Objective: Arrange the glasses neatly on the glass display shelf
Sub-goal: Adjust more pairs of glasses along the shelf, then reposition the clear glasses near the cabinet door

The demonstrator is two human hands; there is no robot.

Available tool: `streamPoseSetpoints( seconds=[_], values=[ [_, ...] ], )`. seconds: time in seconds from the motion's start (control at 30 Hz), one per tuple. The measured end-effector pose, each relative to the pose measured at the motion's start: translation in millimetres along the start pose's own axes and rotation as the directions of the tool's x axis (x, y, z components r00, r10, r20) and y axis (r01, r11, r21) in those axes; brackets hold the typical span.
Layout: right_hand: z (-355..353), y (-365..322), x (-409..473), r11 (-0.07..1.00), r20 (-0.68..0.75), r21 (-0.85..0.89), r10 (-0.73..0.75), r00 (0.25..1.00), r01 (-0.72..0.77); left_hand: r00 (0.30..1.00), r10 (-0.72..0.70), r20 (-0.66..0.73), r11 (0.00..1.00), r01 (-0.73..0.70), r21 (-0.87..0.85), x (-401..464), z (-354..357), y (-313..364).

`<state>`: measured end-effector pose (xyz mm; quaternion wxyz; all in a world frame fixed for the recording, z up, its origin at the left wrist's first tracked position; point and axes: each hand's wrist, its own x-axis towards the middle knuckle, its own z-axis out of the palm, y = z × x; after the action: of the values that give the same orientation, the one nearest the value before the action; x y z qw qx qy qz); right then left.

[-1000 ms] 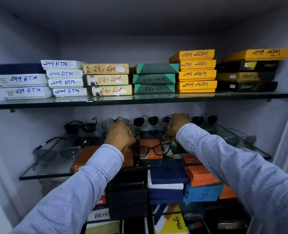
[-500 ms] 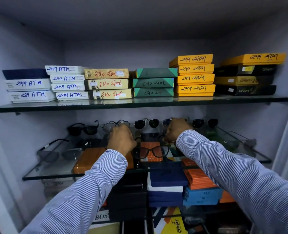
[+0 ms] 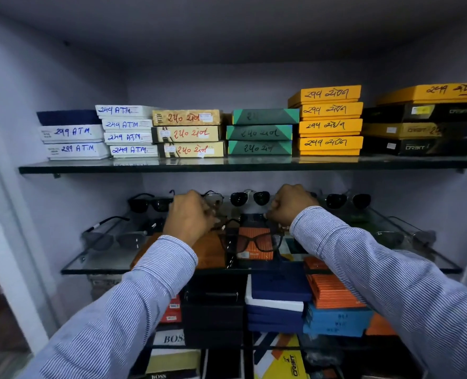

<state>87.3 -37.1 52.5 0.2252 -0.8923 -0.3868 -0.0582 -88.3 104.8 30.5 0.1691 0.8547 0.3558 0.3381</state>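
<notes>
I stood in an eyewear shop, price-marked boxes (image 3: 328, 127) stacked above, sunglasses (image 3: 250, 198) lined on a glass shelf (image 3: 103, 265).

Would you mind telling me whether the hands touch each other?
Apart: the head view shows the left hand and right hand with sunglasses between them.

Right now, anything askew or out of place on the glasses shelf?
Mostly tidy. The grey-lens pair at the left edge sits turned sideways, unlike the back-row sunglasses facing front. The dark-framed glasses, between the left hand and right hand, stand forward of the row.
</notes>
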Motion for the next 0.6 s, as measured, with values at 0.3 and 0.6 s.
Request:
streamPoseSetpoints(
  seconds=[0.3, 0.6],
  values=[
    [34, -82, 18, 0.994, 0.045, 0.045, -0.105, 0.993, 0.103, 0.997, 0.064, 0.04, 0.994, -0.067, 0.083, 26, -25, -47],
    [59, -115, 47, 0.975, 0.229, -0.216, -0.007, 0.973, 0.058, 0.962, 0.161, 0.219, 0.969, -0.196, 0.148, 35, 5, -56]
  ],
)
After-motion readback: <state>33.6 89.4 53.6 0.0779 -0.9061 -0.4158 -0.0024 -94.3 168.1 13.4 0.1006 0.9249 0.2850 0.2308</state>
